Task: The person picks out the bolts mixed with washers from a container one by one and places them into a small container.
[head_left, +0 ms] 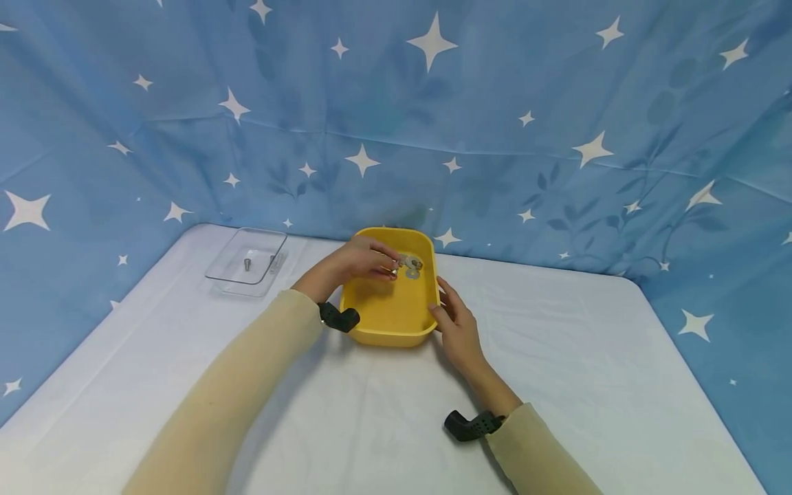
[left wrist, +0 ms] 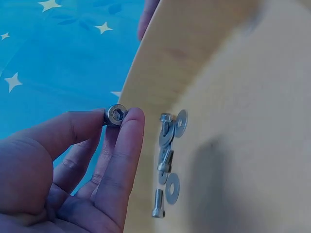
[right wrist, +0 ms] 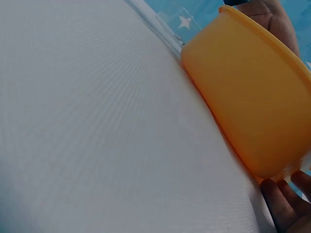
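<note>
My left hand [head_left: 365, 260] is over the yellow bin [head_left: 390, 339], pinching a metal socket-head screw [left wrist: 115, 115] between thumb and fingertips. The hex recess in its head faces the left wrist camera. Below the fingers, on the bin's floor, several loose screws [left wrist: 158, 204] and flat washers [left wrist: 172, 188] lie in a loose cluster towards the far right side. My right hand [head_left: 459, 333] holds the bin's right side, thumb at the rim and fingers against the outer wall. Those fingertips [right wrist: 274, 196] show near the bin's base in the right wrist view.
To the left of the bin stands a clear plastic box [head_left: 230, 280], with small screws [head_left: 247, 264] visible in it. Both stand near the back edge of a table with a white cloth [head_left: 383, 426]. A blue star-patterned curtain [head_left: 383, 103] hangs right behind.
</note>
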The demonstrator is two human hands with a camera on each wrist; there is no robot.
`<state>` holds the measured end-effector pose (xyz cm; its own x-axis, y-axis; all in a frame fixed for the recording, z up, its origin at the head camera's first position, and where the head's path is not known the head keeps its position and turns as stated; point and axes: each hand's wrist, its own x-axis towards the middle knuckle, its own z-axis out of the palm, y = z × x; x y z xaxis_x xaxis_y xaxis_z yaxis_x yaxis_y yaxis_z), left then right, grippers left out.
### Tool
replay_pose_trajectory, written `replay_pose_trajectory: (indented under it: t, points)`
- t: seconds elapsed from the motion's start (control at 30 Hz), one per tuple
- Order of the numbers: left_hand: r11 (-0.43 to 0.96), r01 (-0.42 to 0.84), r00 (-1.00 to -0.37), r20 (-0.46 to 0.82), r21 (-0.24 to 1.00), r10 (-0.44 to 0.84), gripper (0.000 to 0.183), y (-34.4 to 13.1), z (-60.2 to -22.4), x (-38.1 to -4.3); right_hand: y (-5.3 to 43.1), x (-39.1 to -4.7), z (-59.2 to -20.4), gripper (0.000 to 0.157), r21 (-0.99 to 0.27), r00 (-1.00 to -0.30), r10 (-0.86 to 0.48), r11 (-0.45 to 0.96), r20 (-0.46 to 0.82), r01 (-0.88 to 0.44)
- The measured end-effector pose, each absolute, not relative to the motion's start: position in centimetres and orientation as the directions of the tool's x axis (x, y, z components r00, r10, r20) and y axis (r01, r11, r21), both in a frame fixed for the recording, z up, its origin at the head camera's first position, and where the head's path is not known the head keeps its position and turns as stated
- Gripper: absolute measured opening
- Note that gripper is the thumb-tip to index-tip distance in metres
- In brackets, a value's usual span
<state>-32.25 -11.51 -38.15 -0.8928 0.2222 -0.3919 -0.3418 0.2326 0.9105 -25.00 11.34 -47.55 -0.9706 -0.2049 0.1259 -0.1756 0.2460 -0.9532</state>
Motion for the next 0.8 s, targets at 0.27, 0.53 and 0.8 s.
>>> replay_pose_trajectory:
  t: [0.27, 0.53, 0.8]
  points:
    - [0.287, -0.305, -0.906, -0.37, 0.908, 0.207, 0.037, -14.1, -37.1, -31.3, 11.3, -25.2, -47.6, 0.056, -0.953, -0.972, -0.207, 0.255, 0.112, -0.164]
    - [0.369, -0.277, -0.919, -0.357, 0.887, 0.167, 0.036, -16.9, -36.1, -30.7, 11.4, -24.9, -47.5, 0.055, -0.953, -0.966, -0.213, 0.234, 0.144, -0.194]
    - [0.39, -0.297, -0.93, -0.357, 0.872, 0.089, 0.038, -19.8, -35.3, -30.4, 11.2, -24.1, -46.0, 0.055, -0.952, -0.973, -0.207, 0.265, 0.1, -0.154]
